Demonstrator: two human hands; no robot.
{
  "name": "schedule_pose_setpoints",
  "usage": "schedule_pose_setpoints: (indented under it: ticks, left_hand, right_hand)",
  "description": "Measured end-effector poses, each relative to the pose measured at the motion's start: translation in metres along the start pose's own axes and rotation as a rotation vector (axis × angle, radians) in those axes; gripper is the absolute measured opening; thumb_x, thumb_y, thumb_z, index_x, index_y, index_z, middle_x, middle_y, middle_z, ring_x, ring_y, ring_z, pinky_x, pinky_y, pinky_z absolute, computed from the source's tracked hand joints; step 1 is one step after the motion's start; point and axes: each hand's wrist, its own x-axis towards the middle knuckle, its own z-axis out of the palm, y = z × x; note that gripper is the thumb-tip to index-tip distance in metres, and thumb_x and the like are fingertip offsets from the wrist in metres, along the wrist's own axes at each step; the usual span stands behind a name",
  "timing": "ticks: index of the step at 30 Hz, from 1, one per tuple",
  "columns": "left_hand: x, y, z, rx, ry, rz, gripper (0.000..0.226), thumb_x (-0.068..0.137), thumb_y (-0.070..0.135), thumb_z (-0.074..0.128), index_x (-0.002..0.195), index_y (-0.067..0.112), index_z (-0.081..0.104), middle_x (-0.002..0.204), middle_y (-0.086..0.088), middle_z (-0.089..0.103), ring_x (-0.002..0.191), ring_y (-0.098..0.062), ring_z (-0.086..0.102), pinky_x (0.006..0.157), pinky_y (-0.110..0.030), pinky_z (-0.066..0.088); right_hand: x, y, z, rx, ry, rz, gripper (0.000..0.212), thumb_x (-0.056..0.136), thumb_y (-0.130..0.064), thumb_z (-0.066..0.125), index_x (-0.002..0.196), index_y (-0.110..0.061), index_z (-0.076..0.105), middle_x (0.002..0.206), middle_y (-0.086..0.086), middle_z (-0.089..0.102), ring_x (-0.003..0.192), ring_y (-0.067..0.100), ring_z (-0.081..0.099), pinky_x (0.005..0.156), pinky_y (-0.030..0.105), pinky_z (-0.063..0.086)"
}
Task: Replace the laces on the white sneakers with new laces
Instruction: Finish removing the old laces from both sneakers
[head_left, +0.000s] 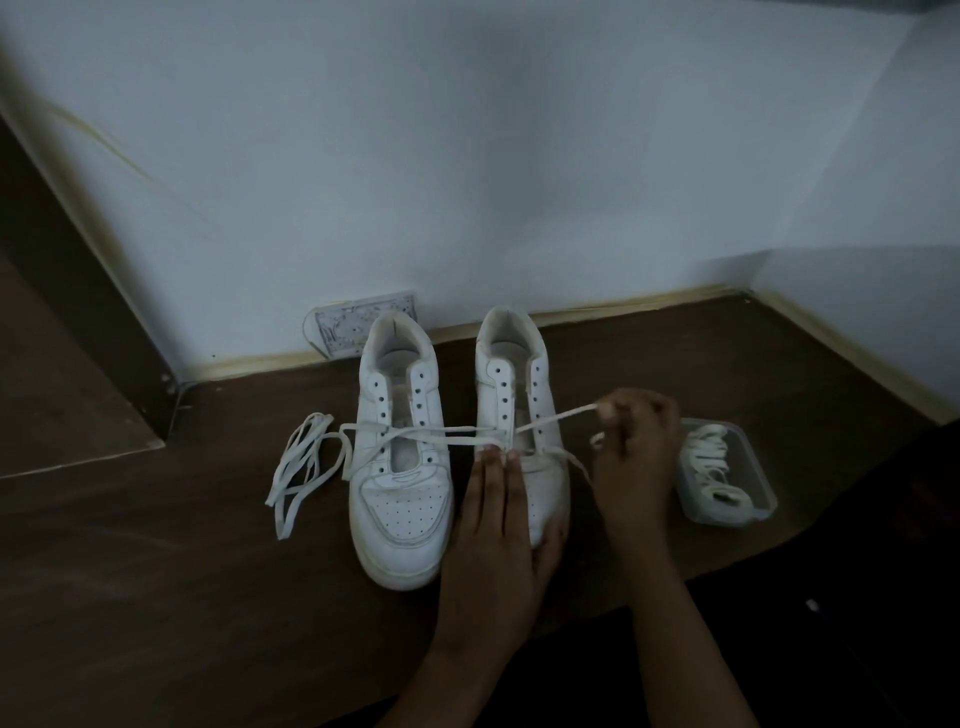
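Sneakers on a dark wooden surface, toes toward you, heels toward the wall. The right sneaker (522, 415) serves as the landmark here. Your left hand (493, 525) lies flat over its toe, fingers straight and together, fingertips (491, 451) pressing at the lowest eyelets — a hold that, by the look of it, pins the shoe so it does not slide while the lace is drawn. Your right hand (636, 447) sits just to the right of this sneaker, level with its middle eyelets, fingers curled and pinching one end of a lace (556, 417). That lace runs from the pinch down and leftward to the lower eyelets beside your left fingertips, then on across the left sneaker (402, 467), which stands just left of the landmark with its eyelets bare. Whether this strand is old or new the picture does not settle.

Left of both sneakers, a loose lace (301, 457) lies in untidy loops on the wood, near the left shoe and apart from either hand. To the right of the landmark, just beyond your right hand, a clear plastic container (763, 499) holds bundled laces (709, 457) — placed, one judges, within easy reach of the pulling hand.

The upper eyelets of the right sneaker are empty.
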Motion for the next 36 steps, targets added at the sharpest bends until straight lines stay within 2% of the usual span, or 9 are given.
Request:
schedule_pose_setpoints:
  ticks: [6, 9, 15, 18, 23, 26, 31, 33, 36]
  left_hand:
    - [0.0, 0.001, 0.001, -0.003, 0.003, -0.011, 0.067, 0.102, 0.052, 0.022, 0.151, 0.008, 0.026, 0.156, -0.014, 0.03, 0.144, -0.024, 0.029, 0.112, -0.036, 0.024]
    - [0.0, 0.001, 0.002, -0.02, 0.024, 0.002, 0.065, 0.101, 0.05, 0.026, 0.15, 0.006, 0.029, 0.154, -0.016, 0.033, 0.143, -0.026, 0.031, 0.112, -0.038, 0.029]
    - [0.006, 0.005, 0.0, 0.018, 0.065, 0.01, 0.061, 0.093, 0.034, 0.038, 0.141, -0.003, 0.042, 0.146, -0.024, 0.043, 0.137, -0.034, 0.041, 0.108, -0.044, 0.037]
    - [0.014, 0.005, -0.002, 0.091, 0.056, 0.059, 0.053, 0.093, 0.024, 0.036, 0.133, -0.007, 0.052, 0.14, -0.028, 0.049, 0.133, -0.038, 0.046, 0.105, -0.05, 0.043]
    - [0.02, -0.002, 0.004, 0.176, 0.097, 0.13, 0.047, 0.085, 0.016, 0.066, 0.125, -0.007, 0.056, 0.131, -0.03, 0.055, 0.125, -0.04, 0.053, 0.097, -0.051, 0.049]
    - [0.02, -0.001, 0.002, 0.204, 0.119, 0.161, 0.069, 0.071, 0.011, 0.082, 0.126, -0.004, 0.045, 0.127, -0.032, 0.057, 0.12, -0.041, 0.056, 0.095, -0.051, 0.049]
    - [0.019, -0.002, 0.0, 0.12, 0.198, 0.088, 0.049, 0.08, 0.019, 0.076, 0.122, -0.001, 0.059, 0.131, -0.027, 0.057, 0.121, -0.038, 0.055, 0.095, -0.052, 0.043]
    - [0.018, -0.002, 0.001, 0.119, 0.153, 0.094, 0.059, 0.076, 0.018, 0.08, 0.126, 0.0, 0.053, 0.131, -0.027, 0.056, 0.122, -0.039, 0.055, 0.094, -0.053, 0.047]
    - [0.018, -0.003, 0.0, 0.045, 0.144, 0.076, 0.045, 0.09, 0.023, 0.063, 0.126, -0.002, 0.057, 0.134, -0.027, 0.054, 0.124, -0.043, 0.053, 0.091, -0.058, 0.049]
  right_hand:
    - [0.012, 0.015, -0.014, 0.021, 0.183, 0.147, 0.007, 0.092, -0.02, 0.059, 0.099, -0.022, 0.058, 0.119, -0.002, 0.043, 0.117, 0.025, 0.046, 0.098, 0.039, 0.04]
    - [0.008, 0.011, -0.012, 0.016, 0.117, -0.009, 0.021, 0.088, -0.02, 0.067, 0.107, -0.026, 0.061, 0.119, -0.009, 0.042, 0.114, 0.015, 0.04, 0.093, 0.034, 0.037]
    - [0.013, 0.011, -0.014, -0.049, -0.282, -0.223, 0.01, 0.087, -0.039, 0.064, 0.089, -0.03, 0.07, 0.097, -0.009, 0.06, 0.1, 0.012, 0.051, 0.083, 0.006, 0.026]
    - [0.011, 0.014, -0.016, -0.099, -0.401, -0.206, 0.016, 0.082, -0.041, 0.068, 0.088, -0.027, 0.073, 0.089, -0.02, 0.055, 0.09, -0.008, 0.044, 0.082, 0.018, 0.037]
    - [0.0, 0.009, -0.003, -0.059, -0.509, -0.166, 0.005, 0.08, -0.035, 0.065, 0.084, -0.033, 0.066, 0.091, -0.013, 0.064, 0.092, 0.01, 0.058, 0.086, 0.044, 0.048]
    - [0.0, 0.009, -0.006, -0.094, -0.36, -0.228, 0.006, 0.081, -0.025, 0.06, 0.079, -0.029, 0.064, 0.083, -0.013, 0.062, 0.083, 0.011, 0.059, 0.08, 0.043, 0.05]
    - [0.018, 0.025, -0.038, 0.009, 0.228, 0.046, 0.021, 0.083, 0.0, 0.066, 0.084, -0.021, 0.062, 0.084, -0.007, 0.056, 0.084, 0.015, 0.055, 0.079, 0.027, 0.039]
    - [0.02, 0.03, -0.044, -0.072, 0.268, 0.027, 0.012, 0.085, -0.009, 0.067, 0.088, -0.019, 0.064, 0.089, -0.003, 0.059, 0.087, 0.02, 0.055, 0.08, 0.032, 0.039]
    - [0.017, 0.025, -0.035, -0.127, 0.07, -0.092, 0.018, 0.087, -0.02, 0.066, 0.105, -0.02, 0.068, 0.104, -0.007, 0.057, 0.098, 0.014, 0.052, 0.085, 0.035, 0.041]
